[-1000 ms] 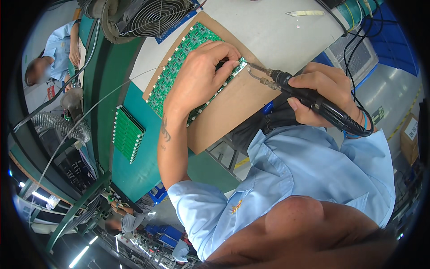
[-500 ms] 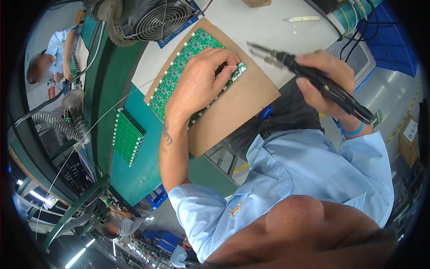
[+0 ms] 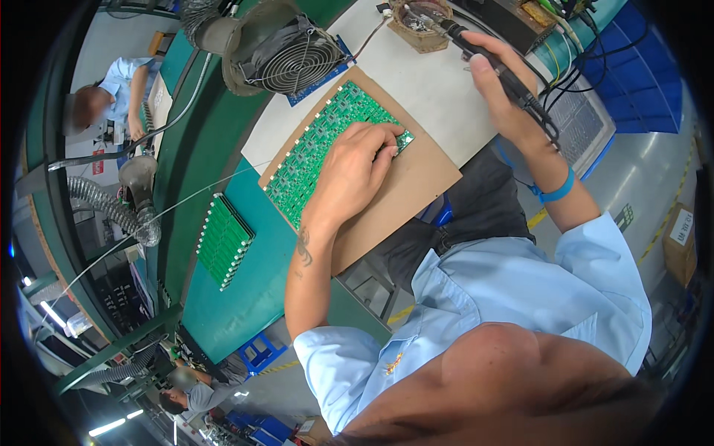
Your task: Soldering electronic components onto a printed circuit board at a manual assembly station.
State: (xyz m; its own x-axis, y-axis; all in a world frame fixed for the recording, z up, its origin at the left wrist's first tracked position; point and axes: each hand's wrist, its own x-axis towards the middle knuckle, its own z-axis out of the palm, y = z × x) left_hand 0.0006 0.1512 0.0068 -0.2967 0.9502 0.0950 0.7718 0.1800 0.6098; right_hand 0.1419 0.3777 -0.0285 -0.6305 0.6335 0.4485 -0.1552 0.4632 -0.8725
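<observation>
A long green circuit board (image 3: pixel 327 149) with rows of small parts lies on a brown cardboard sheet (image 3: pixel 416 186). Over its right end rests my left hand (image 3: pixel 353 167), fingers curled and closed, thumb and forefinger at the board's near edge. What lies under the palm is hidden. My right hand (image 3: pixel 506 89) is wrapped round a black soldering iron (image 3: pixel 491 63), raised to the right, clear of the board. Its metal tip is at a brown, many-sided dish (image 3: pixel 420 33) with grey bits in it at the back of the table.
Beyond the board stands a round fan (image 3: pixel 297 65) with a wire guard. A stack of green boards (image 3: pixel 224 241) sits on the teal mat (image 3: pixel 216 316) at the left. Cables (image 3: pixel 569 70) run at the back right. Another person (image 3: pixel 123 82) works at the far left.
My right hand has carried the soldering iron up and away to the dish. My left hand stays on the board. The whole view has shifted slightly.
</observation>
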